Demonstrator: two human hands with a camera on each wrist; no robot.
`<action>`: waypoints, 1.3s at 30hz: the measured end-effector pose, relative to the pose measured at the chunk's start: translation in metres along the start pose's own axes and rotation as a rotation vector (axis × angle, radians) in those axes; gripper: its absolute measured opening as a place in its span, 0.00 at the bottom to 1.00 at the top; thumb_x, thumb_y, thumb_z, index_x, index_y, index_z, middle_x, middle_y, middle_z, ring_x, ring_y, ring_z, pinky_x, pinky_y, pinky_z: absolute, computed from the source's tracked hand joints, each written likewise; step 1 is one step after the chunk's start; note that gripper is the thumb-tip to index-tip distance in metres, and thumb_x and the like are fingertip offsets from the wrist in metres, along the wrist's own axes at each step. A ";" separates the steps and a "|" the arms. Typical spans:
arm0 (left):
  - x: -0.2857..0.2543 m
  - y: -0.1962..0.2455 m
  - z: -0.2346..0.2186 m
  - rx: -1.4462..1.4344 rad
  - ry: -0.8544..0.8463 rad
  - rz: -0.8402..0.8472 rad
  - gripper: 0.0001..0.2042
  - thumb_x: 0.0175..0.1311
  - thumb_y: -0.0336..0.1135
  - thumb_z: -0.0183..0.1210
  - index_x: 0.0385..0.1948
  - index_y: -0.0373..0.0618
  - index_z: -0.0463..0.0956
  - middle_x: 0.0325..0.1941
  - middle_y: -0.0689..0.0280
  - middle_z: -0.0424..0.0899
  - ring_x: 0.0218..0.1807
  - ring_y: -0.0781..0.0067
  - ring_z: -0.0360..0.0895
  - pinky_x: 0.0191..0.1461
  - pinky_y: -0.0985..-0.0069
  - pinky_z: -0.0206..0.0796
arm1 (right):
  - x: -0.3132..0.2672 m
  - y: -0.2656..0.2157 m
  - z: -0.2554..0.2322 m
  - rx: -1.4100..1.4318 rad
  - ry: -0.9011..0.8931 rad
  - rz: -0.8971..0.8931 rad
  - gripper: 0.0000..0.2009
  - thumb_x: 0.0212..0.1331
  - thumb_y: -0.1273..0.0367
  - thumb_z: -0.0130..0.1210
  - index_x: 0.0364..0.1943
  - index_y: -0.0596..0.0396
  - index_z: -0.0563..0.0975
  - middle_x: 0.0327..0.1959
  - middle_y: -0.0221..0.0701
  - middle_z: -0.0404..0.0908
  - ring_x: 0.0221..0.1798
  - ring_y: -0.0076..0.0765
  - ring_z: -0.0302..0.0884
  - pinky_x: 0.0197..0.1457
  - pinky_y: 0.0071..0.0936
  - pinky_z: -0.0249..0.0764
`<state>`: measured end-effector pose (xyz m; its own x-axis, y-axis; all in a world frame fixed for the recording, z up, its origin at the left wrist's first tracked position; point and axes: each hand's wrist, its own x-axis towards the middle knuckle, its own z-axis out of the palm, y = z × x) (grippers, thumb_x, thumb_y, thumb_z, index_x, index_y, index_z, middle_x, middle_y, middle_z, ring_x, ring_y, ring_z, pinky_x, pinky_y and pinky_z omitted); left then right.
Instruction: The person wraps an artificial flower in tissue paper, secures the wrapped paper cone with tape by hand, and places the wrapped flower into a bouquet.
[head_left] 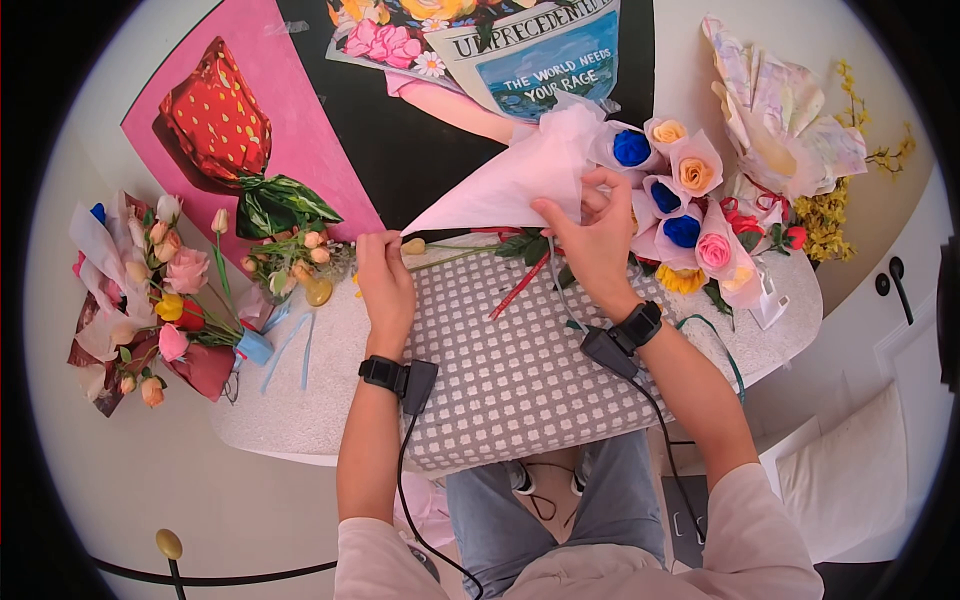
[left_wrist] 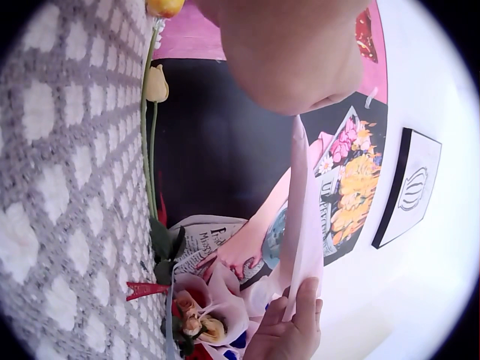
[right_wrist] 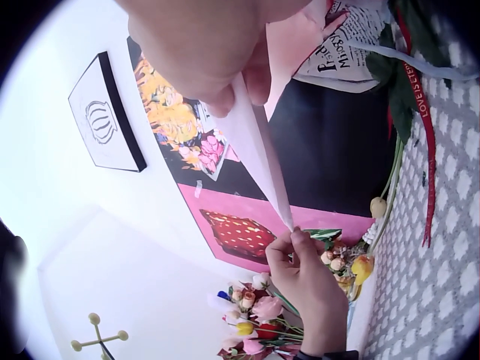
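Note:
A sheet of pale pink wrapping paper (head_left: 510, 185), rolled into a cone, is held up above the table's far edge. My left hand (head_left: 388, 285) pinches its narrow tip, also seen in the right wrist view, where the left hand (right_wrist: 311, 289) has thumb and finger on the tip. At the wide end, my right hand (head_left: 595, 240) pinches the lower edge of the paper between thumb and fingers. In the left wrist view the right hand (left_wrist: 289, 330) grips the paper (left_wrist: 306, 217) from below. Whether the cone holds anything inside cannot be seen.
Wrapped blue, peach and pink roses (head_left: 690, 205) lie at the right, beside a crumpled pastel wrap (head_left: 780, 120). Another bouquet (head_left: 170, 300) is at the left. A long-stemmed pale tulip (head_left: 413, 246) and a red ribbon (head_left: 520, 287) lie on the checked cloth (head_left: 500, 370). Cables hang from both wrists.

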<state>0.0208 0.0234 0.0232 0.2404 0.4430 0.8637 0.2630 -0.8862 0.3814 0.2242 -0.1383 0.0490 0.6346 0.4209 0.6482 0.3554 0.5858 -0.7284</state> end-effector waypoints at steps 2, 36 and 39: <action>0.000 -0.001 0.000 0.003 0.009 0.006 0.03 0.70 0.23 0.52 0.37 0.36 0.75 0.33 0.57 0.72 0.36 0.59 0.71 0.43 0.68 0.65 | 0.001 -0.002 0.000 0.029 0.022 0.007 0.28 0.56 0.75 0.70 0.52 0.57 0.61 0.41 0.43 0.86 0.36 0.26 0.84 0.31 0.19 0.81; -0.003 0.007 0.004 -0.606 -0.009 -0.246 0.03 0.70 0.24 0.58 0.41 0.37 0.76 0.44 0.65 0.76 0.51 0.72 0.74 0.64 0.72 0.66 | 0.020 -0.095 0.055 -0.065 -0.172 -0.485 0.11 0.54 0.74 0.71 0.41 0.60 0.84 0.48 0.38 0.81 0.50 0.31 0.83 0.42 0.23 0.82; -0.005 -0.003 0.008 -0.674 -0.004 -0.279 0.04 0.71 0.26 0.58 0.42 0.38 0.76 0.43 0.66 0.79 0.48 0.75 0.78 0.61 0.75 0.69 | 0.020 -0.091 0.059 -0.190 -0.076 -0.563 0.10 0.55 0.77 0.69 0.41 0.61 0.83 0.54 0.41 0.78 0.58 0.37 0.80 0.52 0.28 0.82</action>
<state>0.0264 0.0250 0.0152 0.2524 0.6641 0.7038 -0.3172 -0.6303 0.7086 0.1635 -0.1421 0.1414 0.2649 0.1344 0.9549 0.7437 0.6018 -0.2911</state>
